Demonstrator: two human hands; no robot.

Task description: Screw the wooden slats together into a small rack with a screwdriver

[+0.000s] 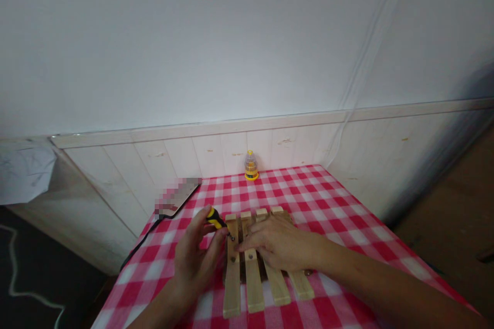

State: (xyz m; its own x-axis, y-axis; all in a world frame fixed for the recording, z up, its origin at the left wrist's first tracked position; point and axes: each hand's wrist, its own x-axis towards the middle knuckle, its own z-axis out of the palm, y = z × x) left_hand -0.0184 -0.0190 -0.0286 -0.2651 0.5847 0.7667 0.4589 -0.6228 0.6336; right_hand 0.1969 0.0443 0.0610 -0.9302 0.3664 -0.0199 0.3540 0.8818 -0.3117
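A wooden slatted trivet (254,277) lies on the red-and-white checked tablecloth (339,226). My left hand (195,259) is closed round a small yellow-and-black screwdriver (216,220), its tip set on the leftmost slat near a screw. My right hand (276,247) lies flat across the middle slats, fingers stretched out and pressing down, with the fingertips close to the screwdriver tip.
A yellow domed bit holder (251,166) stands at the table's far edge by the white panelled wall (231,61). A phone (177,196) with a black cable lies at the far left corner. Dark floor shows on both sides of the table.
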